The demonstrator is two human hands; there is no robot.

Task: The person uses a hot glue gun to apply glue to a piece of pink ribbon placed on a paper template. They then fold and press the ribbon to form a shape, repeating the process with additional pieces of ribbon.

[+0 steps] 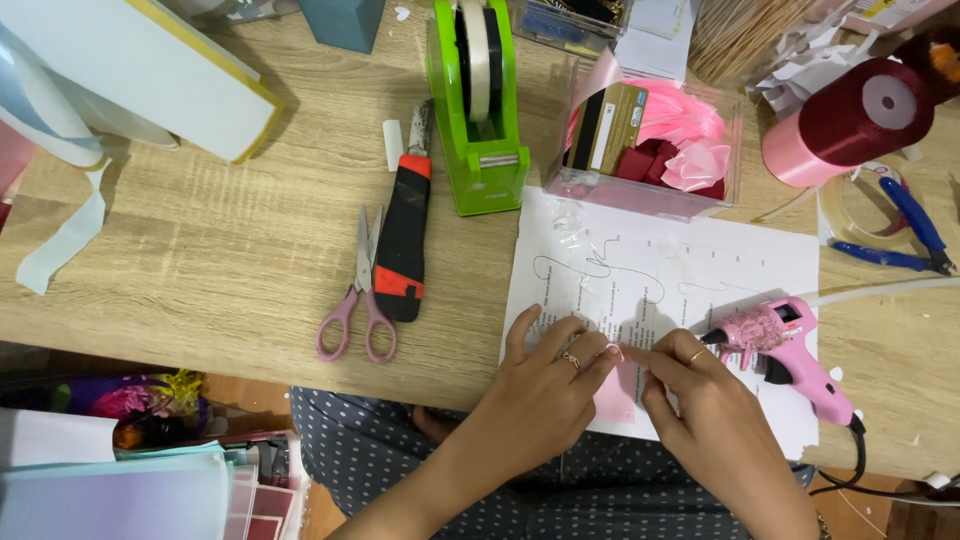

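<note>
My left hand (548, 385) and my right hand (700, 400) meet over a small pale pink strip of ribbon (614, 390) lying on a white printed sheet of paper (680, 270) at the table's front edge. Both hands pinch the top of the strip between fingertips. Each hand wears a ring. A pink hot glue gun (790, 350) rests on the paper just right of my right hand, nozzle pointing left, its black cord running off the table edge.
Pink-handled scissors (358, 300) and a red-black utility knife (405, 240) lie left of the paper. Behind stand a green tape dispenser (478, 110), a clear box of pink ribbon pieces (650, 140), ribbon rolls (850, 120) and blue pliers (910, 230).
</note>
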